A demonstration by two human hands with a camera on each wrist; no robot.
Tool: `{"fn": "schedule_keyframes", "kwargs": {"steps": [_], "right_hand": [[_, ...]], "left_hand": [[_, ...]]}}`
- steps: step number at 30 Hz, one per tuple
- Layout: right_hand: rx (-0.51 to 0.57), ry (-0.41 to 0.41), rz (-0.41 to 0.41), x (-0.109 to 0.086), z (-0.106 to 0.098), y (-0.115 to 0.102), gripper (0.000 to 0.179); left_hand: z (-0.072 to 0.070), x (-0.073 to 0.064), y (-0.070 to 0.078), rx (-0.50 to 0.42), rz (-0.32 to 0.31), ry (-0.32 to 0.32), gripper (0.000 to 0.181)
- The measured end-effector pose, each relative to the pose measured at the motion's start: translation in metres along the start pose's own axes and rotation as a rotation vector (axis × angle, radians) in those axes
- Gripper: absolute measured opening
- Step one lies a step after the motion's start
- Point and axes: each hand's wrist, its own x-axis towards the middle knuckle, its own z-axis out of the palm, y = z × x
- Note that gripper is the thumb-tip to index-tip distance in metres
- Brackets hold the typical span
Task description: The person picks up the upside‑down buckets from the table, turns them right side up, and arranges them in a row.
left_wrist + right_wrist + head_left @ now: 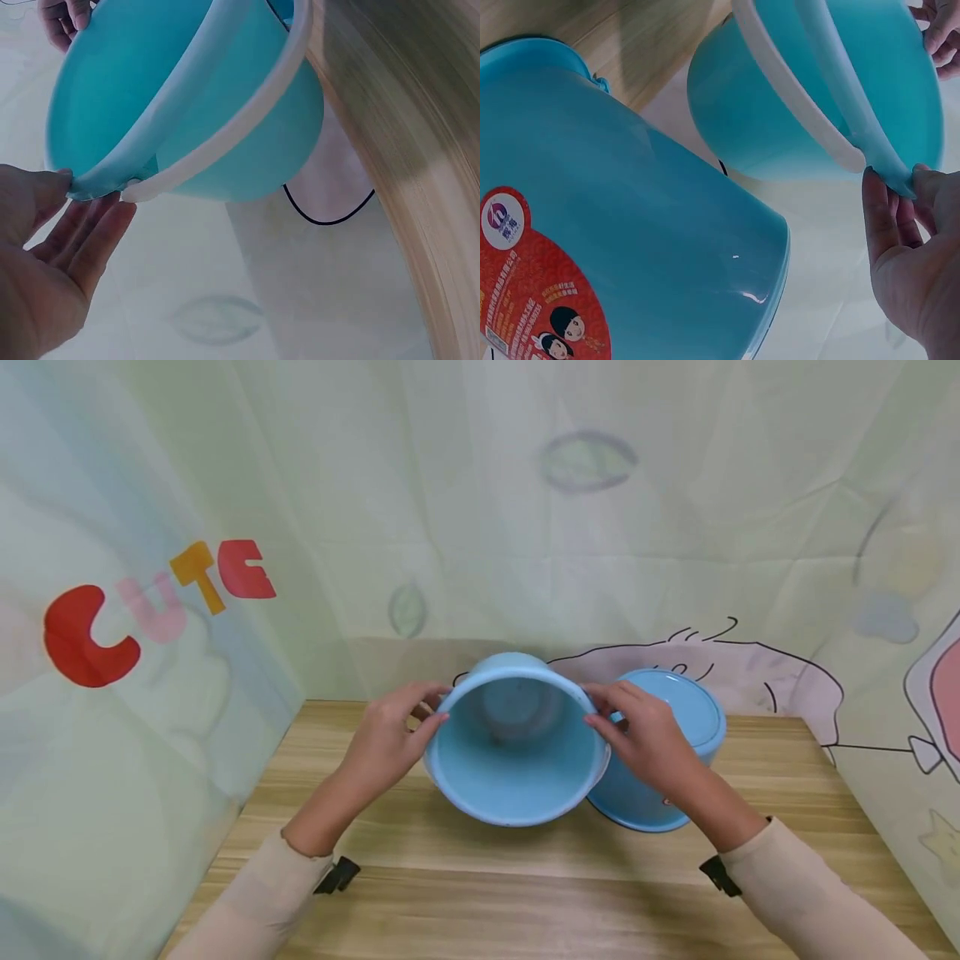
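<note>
A light blue bucket point(517, 789) is tipped with its mouth facing me, and its inner bottom shows. My left hand point(384, 731) pinches the rim at the left, thumb on the inside edge and fingers behind. On the opposite side my right hand point(647, 733) pinches the rim in the same way. A pale handle point(232, 135) runs round the outside of this bucket, below the rim, in the left wrist view. Just beside it on the right, partly behind my right hand, a darker blue bucket point(682, 706) stands upside down, base up.
Both buckets are over a wooden table point(450, 906). A red label point(536, 277) is on the upside-down bucket's side. A printed cloth point(480, 527) hangs behind the table and along both sides, with the letters "CUTE" at the left.
</note>
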Motion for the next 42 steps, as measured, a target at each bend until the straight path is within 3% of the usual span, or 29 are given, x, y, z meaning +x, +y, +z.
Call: {"fn": "schedule_keyframes", "kwargs": {"steps": [25,42], "right_hand": [[0.049,-0.215,0.236,0.034,-0.007,0.004,0.045],[0.129,-0.302,0.357,0.05,-0.007,0.009,0.042]], "left_hand": [[-0.009,0.03,-0.009,-0.086,-0.257,-0.192,0.034],[-0.011,0.045,-0.018,-0.218,-0.427,-0.283,0.035]]}}
